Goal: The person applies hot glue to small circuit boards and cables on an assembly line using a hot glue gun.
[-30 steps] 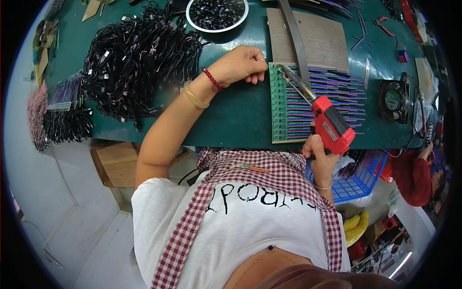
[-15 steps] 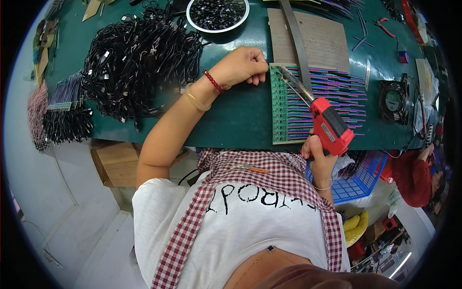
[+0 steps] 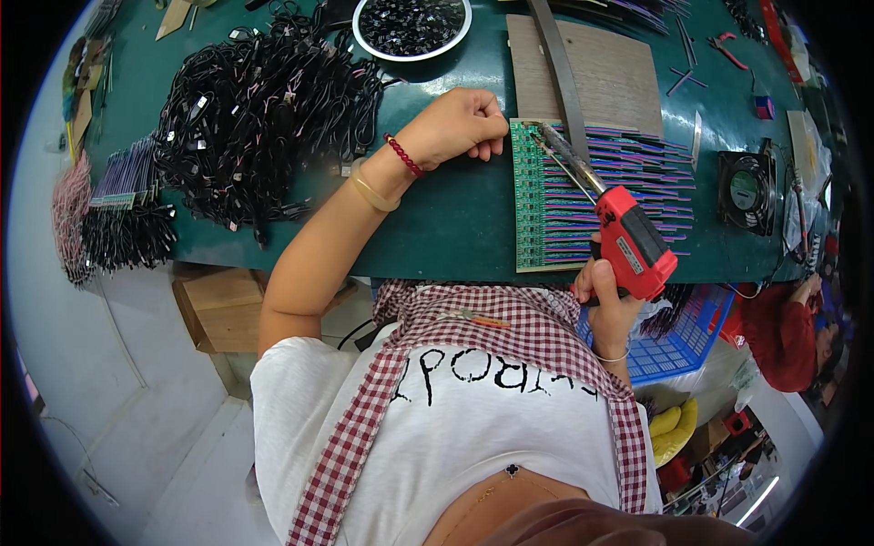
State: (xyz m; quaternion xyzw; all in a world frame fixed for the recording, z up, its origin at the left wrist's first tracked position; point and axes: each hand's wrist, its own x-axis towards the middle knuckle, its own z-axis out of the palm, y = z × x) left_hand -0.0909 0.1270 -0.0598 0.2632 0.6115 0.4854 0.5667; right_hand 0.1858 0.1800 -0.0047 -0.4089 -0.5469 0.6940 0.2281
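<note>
The right hand is wrapped around the grip of a red pistol-shaped soldering gun with a black trigger section and a long metal barrel. The gun slants up and to the left, and its tip lies over the upper left corner of a green rectangular circuit-board panel lined with rows of thin purple, pink and blue wires. Whether the tip actually touches the panel cannot be told. The panel lies flat on the dark green surface, its near edge close to the surface's front edge.

The left hand is curled into a loose fist with nothing visible inside it. It rests on the surface just beside the panel's upper left corner, fingertips near the gun's tip. A red bead bracelet and a pale band sit on that wrist.

Behind the panel lies a pale wooden board with a dark flat strip across it. To the left spreads a large heap of black cable bundles, and beyond the fist stands a round white-rimmed bowl of small black parts. A small black square fan stands to the right of the panel. A blue plastic basket sits below the surface's edge, near the right hand.
</note>
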